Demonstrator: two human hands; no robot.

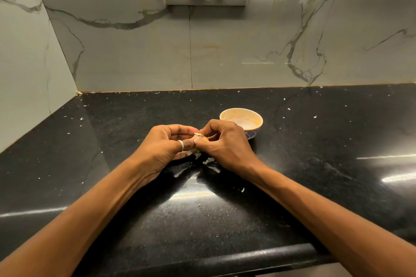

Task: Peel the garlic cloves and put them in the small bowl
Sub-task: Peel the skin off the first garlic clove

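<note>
Garlic clove, papery, between curled fingers

Warm, dim indoor light falls from overhead onto the polished black surface. It throws back bright streaks of glare at 3 o'clock and 8 o'clock, and a broad patch just below centre. The marble wall carries thin reflected strips at 1 o'clock. Soft, dark shadows pool beneath the person's arms. Focus holds sharp at centre, while the wide lens bows the surface and wall lines toward the corners.
</note>
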